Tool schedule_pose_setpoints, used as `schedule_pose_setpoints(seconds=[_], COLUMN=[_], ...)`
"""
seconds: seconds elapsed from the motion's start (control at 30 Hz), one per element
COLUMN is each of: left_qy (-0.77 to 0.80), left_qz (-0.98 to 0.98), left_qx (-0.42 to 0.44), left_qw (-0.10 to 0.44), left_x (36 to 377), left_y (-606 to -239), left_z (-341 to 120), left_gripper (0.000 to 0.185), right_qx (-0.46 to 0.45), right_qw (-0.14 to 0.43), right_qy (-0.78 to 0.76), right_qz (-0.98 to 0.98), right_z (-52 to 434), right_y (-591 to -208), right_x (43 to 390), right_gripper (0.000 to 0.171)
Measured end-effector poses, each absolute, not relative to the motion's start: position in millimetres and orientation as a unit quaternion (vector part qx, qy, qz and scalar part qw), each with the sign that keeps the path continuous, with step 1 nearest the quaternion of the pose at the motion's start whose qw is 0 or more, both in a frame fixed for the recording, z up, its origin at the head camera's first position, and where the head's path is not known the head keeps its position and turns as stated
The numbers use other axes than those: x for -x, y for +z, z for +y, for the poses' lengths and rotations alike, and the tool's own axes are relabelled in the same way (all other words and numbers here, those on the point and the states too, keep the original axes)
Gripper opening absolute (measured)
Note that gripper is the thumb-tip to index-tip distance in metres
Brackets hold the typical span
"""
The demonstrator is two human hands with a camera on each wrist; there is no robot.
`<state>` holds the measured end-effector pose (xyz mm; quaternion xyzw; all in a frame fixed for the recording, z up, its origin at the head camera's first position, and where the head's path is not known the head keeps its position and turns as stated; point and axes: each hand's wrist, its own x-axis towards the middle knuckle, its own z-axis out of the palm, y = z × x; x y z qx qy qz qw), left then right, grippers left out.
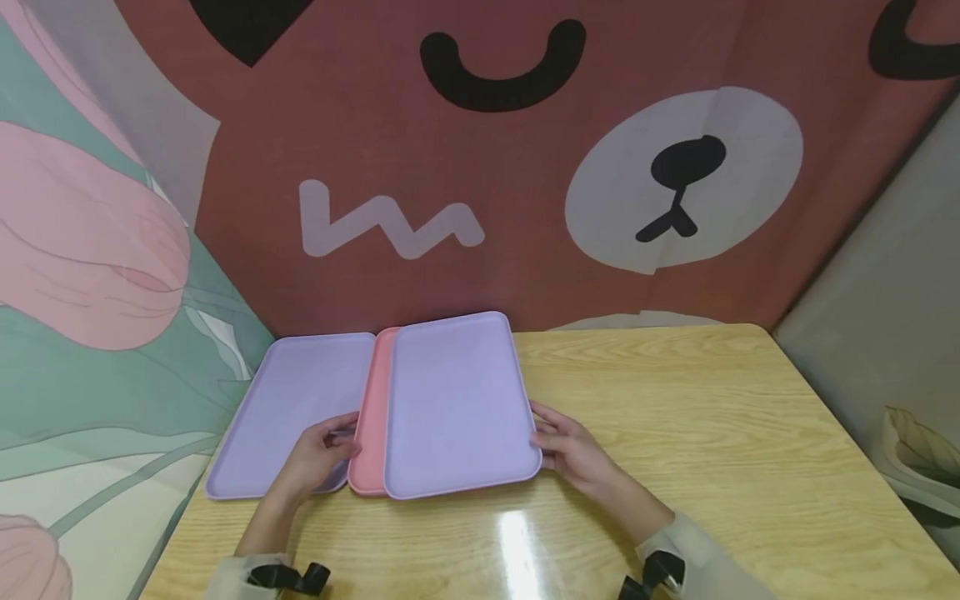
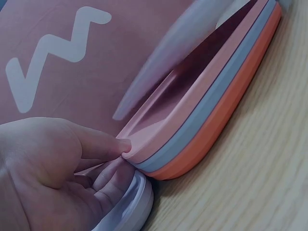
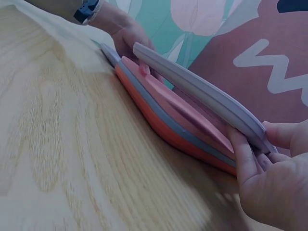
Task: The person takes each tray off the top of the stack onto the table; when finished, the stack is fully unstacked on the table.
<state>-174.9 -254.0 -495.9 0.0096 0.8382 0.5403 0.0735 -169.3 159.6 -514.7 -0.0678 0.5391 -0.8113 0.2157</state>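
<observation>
A lavender rectangular tray [image 1: 457,400] is tilted over a stack, and its right edge is gripped by my right hand [image 1: 573,450], thumb on top and fingers beneath. Under it lies a pink tray [image 1: 371,433], its left strip showing. My left hand [image 1: 318,454] pinches the pink tray's left rim near the front corner. Below the pink one, the left wrist view shows a grey-blue tray [image 2: 199,122] and an orange tray [image 2: 211,139] nested together. In the right wrist view, a gap separates the raised lavender tray [image 3: 202,96] from the pink rim.
Another lavender tray [image 1: 300,400] lies flat on the wooden table [image 1: 675,433], left of the stack and partly behind my left hand. A printed cloth [image 1: 375,142] hangs along the table's back edge. A beige bag-like thing [image 1: 926,450] is beyond the right edge.
</observation>
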Motion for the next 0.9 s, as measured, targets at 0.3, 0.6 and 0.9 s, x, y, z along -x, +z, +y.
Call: schedule_pose_setpoints(seconds=[0.3,0.6,0.9], left_qy=[0.546,0.539,0.55], left_qz=[0.834,0.838,0.831], left_qx=[-0.013,-0.009,-0.012], left_qw=[0.077,0.083,0.08], left_x=[176,176,177], left_y=[-499,-500,-498], left_z=[-257,-256,-256], left_gripper=[0.052,0.054,0.053], right_qx=[0.091,0.12,0.165], right_qw=[0.202,0.182,0.188], right_qy=[-0.82,-0.843,-0.859], right_qz=[0.528,0.492,0.446], right_z=[182,226,272], right_y=[-506,-511,-515], right_x=[161,150,138], right_gripper=[0.07,0.054,0.058])
